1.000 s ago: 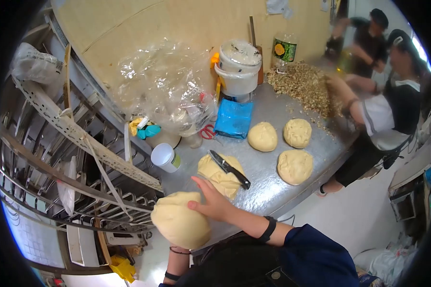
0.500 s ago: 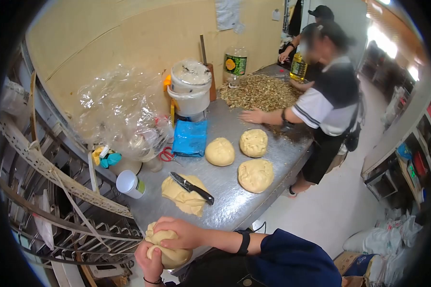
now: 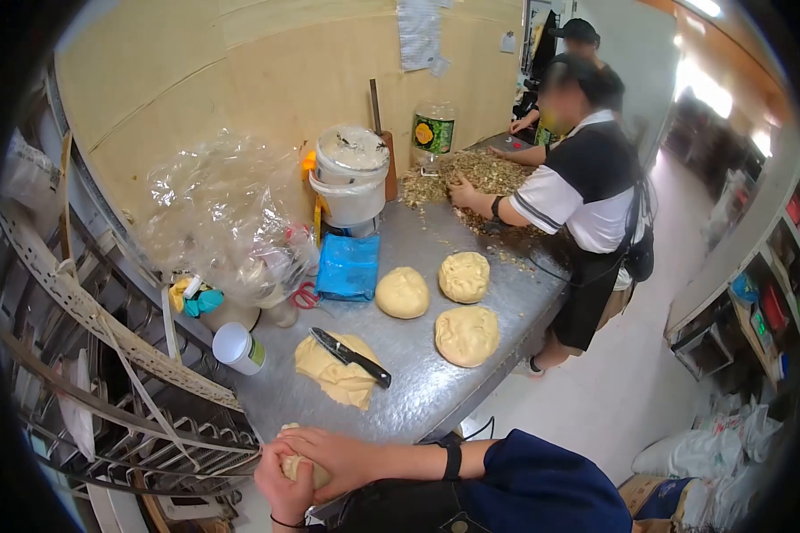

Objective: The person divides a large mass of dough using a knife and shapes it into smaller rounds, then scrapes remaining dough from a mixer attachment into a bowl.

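A lump of pale dough (image 3: 304,471) is squeezed between my two hands at the near left corner of the table, mostly covered by my fingers. My left hand (image 3: 282,481) wraps round its left and near side. My right hand (image 3: 336,451) presses over its top. Just beyond them on the table lies a flat, torn-looking piece of dough (image 3: 333,377) with a black-handled knife (image 3: 351,357) resting across it. Further right sit a smooth dough ball (image 3: 403,292) and two lumpier dough balls, one behind (image 3: 464,276) and one nearer the edge (image 3: 467,336).
A blue packet (image 3: 348,266), red scissors (image 3: 305,296), white tub (image 3: 238,347), stacked buckets (image 3: 351,173) and clear plastic bags (image 3: 227,213) line the wall side. At the far end a co-worker (image 3: 587,169) handles a nut-like heap (image 3: 480,178); another person stands behind. Metal racks (image 3: 107,391) are left.
My hands have closed further over the dough, hiding more of it. The co-worker's hands have moved in to the far heap, gathering it closer together. The view has shifted slightly.
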A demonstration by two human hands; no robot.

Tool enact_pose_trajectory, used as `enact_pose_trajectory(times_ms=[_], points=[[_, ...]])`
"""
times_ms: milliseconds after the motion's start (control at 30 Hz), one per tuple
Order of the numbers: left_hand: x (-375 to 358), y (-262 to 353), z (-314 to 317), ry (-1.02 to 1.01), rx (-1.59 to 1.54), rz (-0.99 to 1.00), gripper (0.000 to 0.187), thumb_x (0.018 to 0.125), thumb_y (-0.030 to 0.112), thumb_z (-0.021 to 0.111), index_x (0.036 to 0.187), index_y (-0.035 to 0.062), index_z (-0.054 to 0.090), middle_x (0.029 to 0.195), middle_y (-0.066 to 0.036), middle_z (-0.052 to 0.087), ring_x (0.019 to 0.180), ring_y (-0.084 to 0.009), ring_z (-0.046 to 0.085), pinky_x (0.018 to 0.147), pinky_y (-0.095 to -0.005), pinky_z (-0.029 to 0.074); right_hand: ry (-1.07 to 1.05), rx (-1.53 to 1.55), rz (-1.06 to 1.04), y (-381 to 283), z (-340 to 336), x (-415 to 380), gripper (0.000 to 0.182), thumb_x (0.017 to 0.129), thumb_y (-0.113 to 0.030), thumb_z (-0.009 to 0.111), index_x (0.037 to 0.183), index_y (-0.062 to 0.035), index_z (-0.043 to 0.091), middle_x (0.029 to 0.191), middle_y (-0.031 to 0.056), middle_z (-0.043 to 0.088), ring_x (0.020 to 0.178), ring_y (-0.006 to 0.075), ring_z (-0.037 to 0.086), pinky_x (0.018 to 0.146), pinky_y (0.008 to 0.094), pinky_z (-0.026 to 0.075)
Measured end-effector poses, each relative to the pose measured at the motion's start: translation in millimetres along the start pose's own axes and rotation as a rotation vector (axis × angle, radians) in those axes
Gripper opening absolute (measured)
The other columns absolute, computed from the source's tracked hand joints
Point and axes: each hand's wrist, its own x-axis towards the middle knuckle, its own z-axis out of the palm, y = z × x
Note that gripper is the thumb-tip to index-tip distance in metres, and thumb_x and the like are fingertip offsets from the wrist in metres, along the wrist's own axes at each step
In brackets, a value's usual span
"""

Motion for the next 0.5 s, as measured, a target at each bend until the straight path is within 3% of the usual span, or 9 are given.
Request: enact_pose_trajectory(times_ms=[100, 133, 200, 267, 367, 433, 500], points=[[-3.1, -0.8, 0.7, -0.057, 0.099, 0.118, 0.033, 0.055, 0.018, 0.068, 0.079, 0.0069, 0.05, 0.068, -0.011, 0.053, 0.06, -0.0313, 0.053, 0.055, -0.0368, 0.043, -0.031, 0.065, 0.01, 5.0, 3.7, -3.0, 0.072, 0.062, -0.027, 0.072, 0.12, -0.0003, 0.039, 0.124, 0.0184, 0.042, 0.114, 0.0357, 0.041, 0.095, 0.0385, 0.034], [-3.1, 0.4, 1.9, -0.061, 0.102, 0.111, 0.033, 0.055, 0.018, 0.068, 0.079, 0.0069, 0.05, 0.068, -0.011, 0.053, 0.06, -0.0313, 0.053, 0.055, -0.0368, 0.043, -0.03, 0.114, 0.034, 4.9, 4.2, -4.8, 0.068, 0.061, -0.023, 0.072, 0.118, -0.0013, 0.041, 0.121, 0.018, 0.043, 0.112, 0.0355, 0.042, 0.093, 0.0384, 0.036], [1.0, 6.0, 8.1, -0.079, 0.194, 0.336, 0.037, 0.052, 0.02, 0.072, 0.08, 0.0076, 0.05, 0.07, -0.01, 0.054, 0.062, -0.0299, 0.054, 0.057, -0.037, 0.043, -0.002, 0.123, 0.102, 0.6, -3.2, -11.9, 0.063, 0.061, -0.021, 0.071, 0.115, -0.0023, 0.043, 0.115, 0.0175, 0.046, 0.109, 0.0348, 0.044, 0.09, 0.0384, 0.037], [6.6, 9.8, 16.6, -0.119, 0.218, 0.355, 0.042, 0.051, 0.023, 0.075, 0.083, 0.0085, 0.051, 0.074, -0.009, 0.056, 0.065, -0.029, 0.055, 0.059, -0.0369, 0.044, 0.022, 0.139, 0.173, 0.5, -15.5, -20.8, 0.059, 0.061, -0.018, 0.071, 0.111, -0.0032, 0.045, 0.11, 0.0169, 0.048, 0.106, 0.0342, 0.046, 0.088, 0.0384, 0.039], [20.1, 24.1, 29.0, -0.214, 0.194, 0.452, 0.05, 0.054, 0.024, 0.075, 0.092, 0.0049, 0.049, 0.085, -0.014, 0.053, 0.075, -0.0317, 0.053, 0.064, -0.037, 0.043, 0.171, -0.062, 0.259, 11.7, -28.8, -40.7, 0.048, 0.06, -0.015, 0.071, 0.102, -0.0042, 0.051, 0.097, 0.0154, 0.053, 0.093, 0.0333, 0.053, 0.078, 0.0371, 0.045], [33.4, 31.2, 34.9, -0.369, -0.029, 0.428, 0.061, 0.057, 0.028, 0.077, 0.104, 0.005, 0.046, 0.102, -0.019, 0.05, 0.091, -0.034, 0.052, 0.079, -0.0408, 0.042, 0.297, -0.142, 0.268, 12.0, -45.0, -50.6, 0.039, 0.059, -0.013, 0.071, 0.092, -0.004, 0.053, 0.092, 0.0141, 0.056, 0.084, 0.0336, 0.057, 0.07, 0.0364, 0.048], [47.7, 33.8, 35.1, -0.407, -0.212, 0.42, 0.063, 0.058, 0.027, 0.076, 0.109, 0.0051, 0.045, 0.111, -0.021, 0.047, 0.1, -0.0343, 0.049, 0.084, -0.0412, 0.042, 0.398, -0.157, 0.25, 7.7, -71.0, -53.2, 0.032, 0.059, -0.011, 0.072, 0.083, -0.0031, 0.053, 0.088, 0.0147, 0.058, 0.081, 0.0315, 0.06, 0.068, 0.0362, 0.049]])
